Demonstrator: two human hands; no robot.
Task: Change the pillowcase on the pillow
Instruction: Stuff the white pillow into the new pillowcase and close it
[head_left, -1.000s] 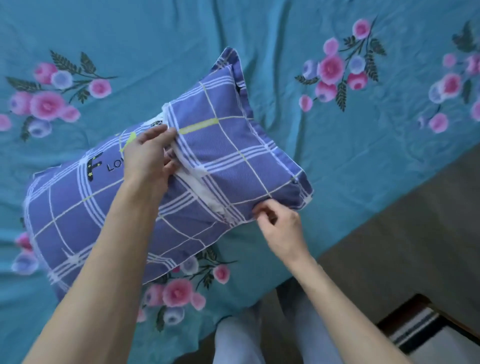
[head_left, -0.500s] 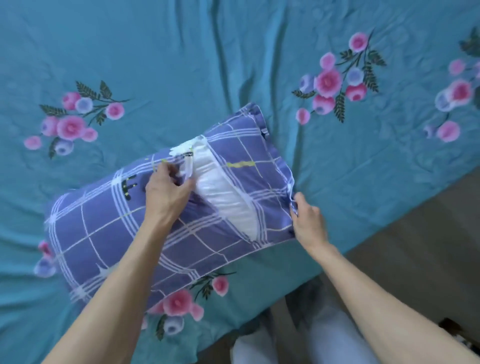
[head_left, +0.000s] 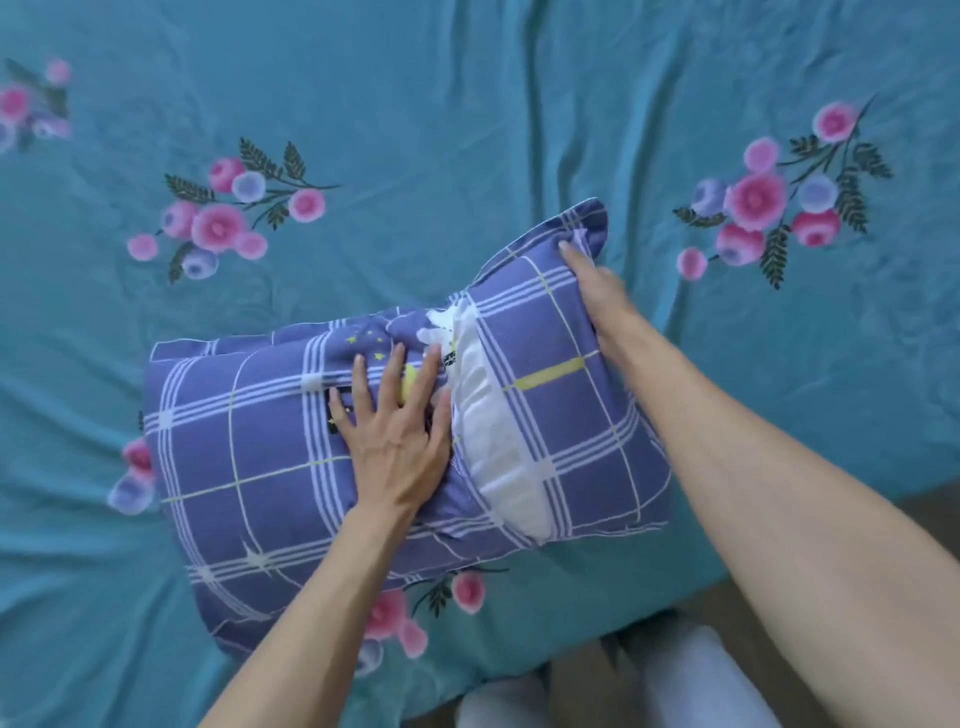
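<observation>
Fingers of your left hand have uncurled since half a second ago: then they pinched the edge of the slit in the pillowcase, now they lie straight and spread, pressing flat on the purple checked cloth just left of that slit and holding nothing. Your right hand has left the near right corner of the pillowcase and gone to its far right corner, by the flap edge; its fingers reach over the cloth there, but blur hides whether they grip it. The pillowcase now lies closer to you on the teal flowered bedsheet, with its right end raised. Inside the pillowcase the white pillow shows only as a strip through the open slit, between your two hands; the rest of it is covered.
</observation>
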